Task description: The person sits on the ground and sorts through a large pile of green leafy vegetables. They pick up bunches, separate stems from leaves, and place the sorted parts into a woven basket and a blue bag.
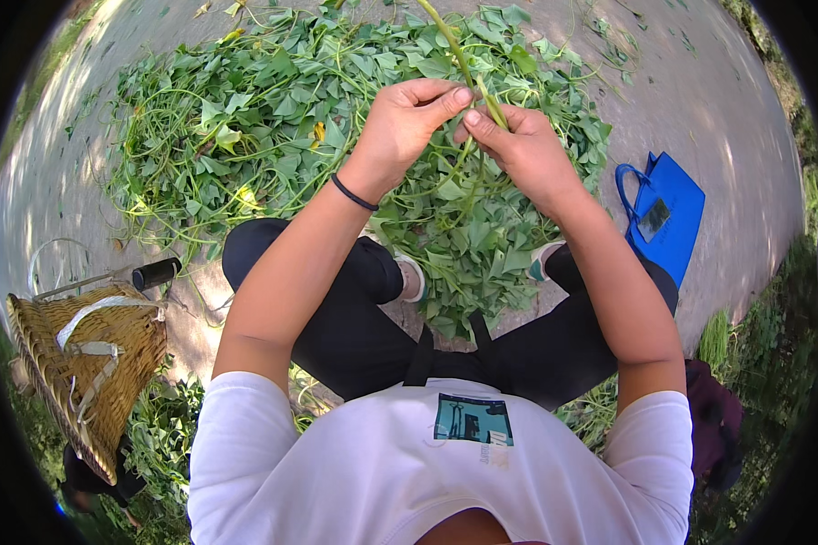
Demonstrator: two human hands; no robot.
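My left hand [416, 116] pinches a thick green vine stem [450, 41] between thumb and forefinger; the stem runs up past the top of the view. Close against it, my right hand [514, 139] grips a lighter green stem piece [492, 102] that slants down into its fingers. Whether the two pieces are still joined, I cannot tell. Thin stalks hang below the fingers. Under both hands spreads a broad heap of leafy green vines [279, 102], with a few yellow leaves, reaching down between my shoes.
A woven bamboo basket [126, 347] with white straps lies tilted at the left, near a black cylinder [157, 273]. A blue bag [671, 211] with a dark phone-like object [654, 219] on it rests at the right. More vines [167, 436] lie behind me, lower left.
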